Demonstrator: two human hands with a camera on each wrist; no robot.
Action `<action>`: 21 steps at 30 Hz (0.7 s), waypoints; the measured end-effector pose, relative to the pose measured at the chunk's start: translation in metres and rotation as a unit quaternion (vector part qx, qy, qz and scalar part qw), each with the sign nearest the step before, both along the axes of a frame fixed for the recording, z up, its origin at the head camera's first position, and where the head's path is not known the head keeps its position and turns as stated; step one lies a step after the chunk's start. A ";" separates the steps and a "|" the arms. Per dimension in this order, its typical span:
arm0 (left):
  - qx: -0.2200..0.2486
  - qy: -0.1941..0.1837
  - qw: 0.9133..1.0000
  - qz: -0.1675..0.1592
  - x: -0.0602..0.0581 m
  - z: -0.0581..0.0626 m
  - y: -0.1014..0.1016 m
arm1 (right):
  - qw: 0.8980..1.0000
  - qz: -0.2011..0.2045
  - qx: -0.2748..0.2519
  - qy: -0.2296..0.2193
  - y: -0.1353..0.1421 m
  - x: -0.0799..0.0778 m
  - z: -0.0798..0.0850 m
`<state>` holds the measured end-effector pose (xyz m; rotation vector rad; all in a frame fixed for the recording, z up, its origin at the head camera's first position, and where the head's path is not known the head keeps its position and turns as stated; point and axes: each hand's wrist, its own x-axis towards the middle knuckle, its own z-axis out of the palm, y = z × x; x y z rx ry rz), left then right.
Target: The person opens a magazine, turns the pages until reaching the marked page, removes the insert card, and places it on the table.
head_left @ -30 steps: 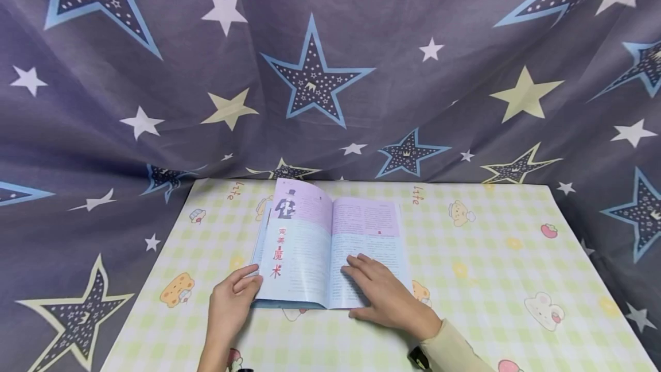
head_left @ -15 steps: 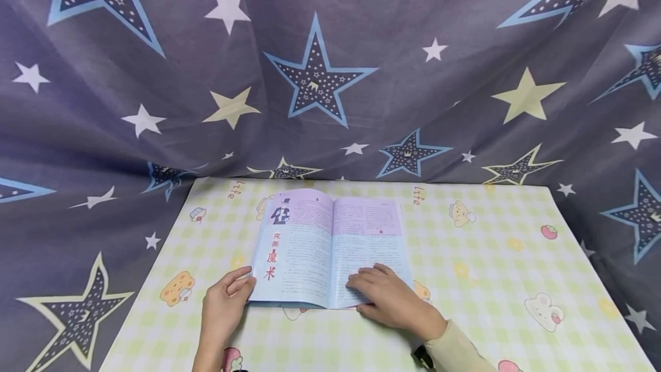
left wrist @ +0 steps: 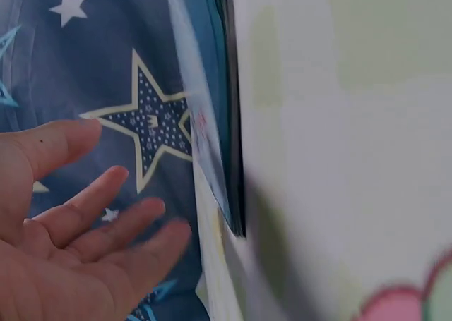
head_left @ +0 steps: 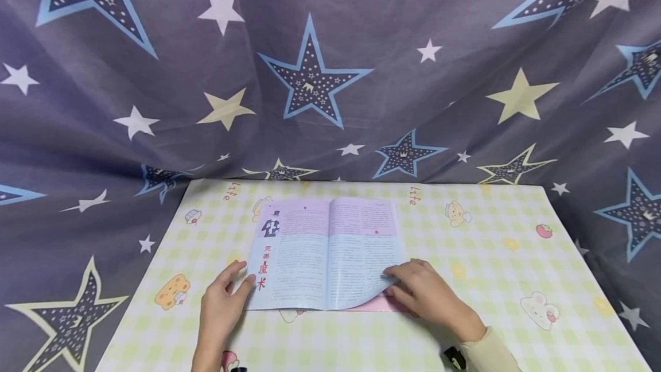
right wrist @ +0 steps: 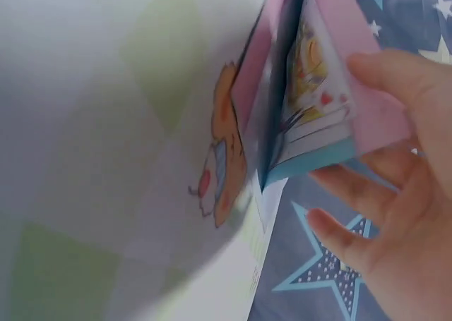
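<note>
An open magazine (head_left: 299, 257) lies on the table, its facing pages lilac at the top and pale blue below, with red characters down the left. My right hand (head_left: 436, 300) pinches the lower right corner of the right-hand page (head_left: 356, 280), which curls up and bares a pink page (head_left: 377, 303) beneath. In the right wrist view, thumb and fingers of the hand (right wrist: 395, 173) stand on either side of the lifted pink-edged page (right wrist: 374, 113). Beside the left edge, my left hand (head_left: 221, 306) has relaxed fingers; in the left wrist view the hand (left wrist: 85, 243) holds nothing.
A green-and-white checked cloth (head_left: 465, 326) with cartoon prints covers the table. Behind and at both sides hangs a dark curtain (head_left: 392, 90) with stars. A dark strap (head_left: 454, 357) sits at my right wrist.
The left page, earlier raised, has come down flat, and my left hand has loosened from its edge. My right hand has moved right from the page's middle and lifted its lower corner.
</note>
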<state>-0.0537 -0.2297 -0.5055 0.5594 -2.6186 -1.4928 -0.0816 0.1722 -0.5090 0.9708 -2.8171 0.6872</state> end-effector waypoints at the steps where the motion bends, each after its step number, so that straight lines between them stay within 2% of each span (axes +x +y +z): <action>1: 0.002 0.003 1.000 -0.006 -0.001 0.000 0.002 | 1.000 -0.012 -0.013 0.012 0.002 -0.001 0.000; 5: 0.043 0.024 0.998 -0.037 -0.005 -0.002 0.016 | 0.995 -0.058 -0.043 0.074 0.002 -0.006 -0.001; 8: 0.086 0.047 0.993 -0.064 -0.009 -0.003 0.029 | 0.990 -0.083 -0.050 0.104 -0.002 -0.008 -0.003; 15: 0.145 0.067 0.981 -0.112 -0.018 -0.001 0.060 | 0.989 -0.109 -0.069 0.075 -0.020 -0.006 -0.001; 21: 0.185 0.060 0.968 -0.160 -0.020 0.002 0.084 | 0.991 -0.079 -0.087 0.068 -0.036 -0.006 0.002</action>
